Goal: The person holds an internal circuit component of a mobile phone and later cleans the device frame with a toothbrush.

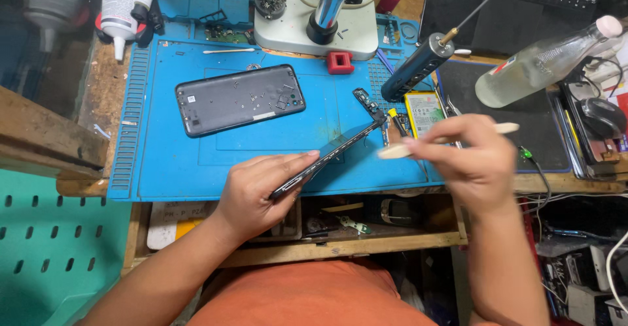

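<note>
Hands work over the front edge of a blue repair mat (pixel 196 149) spread on the desk (pixel 104 97). The left hand (pixel 261 195) is clamped on a dark phone frame (pixel 327 156), held edge-on above the mat's near border — its long axis runs diagonally, the low end in the palm and the high end pointing up and to the right, toward the microscope base (pixel 294 35) at the mat's far side. A small flex part (pixel 367 103) sticks out past that upper end. The right hand (pixel 471 162), just off the mat's right edge, pinches a pale flat pry stick (pixel 399 149); the stick lies nearly level, its blunt tip close to the frame's upper end, though I cannot tell whether they touch. The two hands are apart. A grey phone back cover (pixel 239 98) lies flat near the mat's middle, tiny screws scattered on it. A dark electric screwdriver (pixel 418 64) rests at the mat's right rim, and a clear plastic bottle (pixel 536 61) lies beyond that.
</note>
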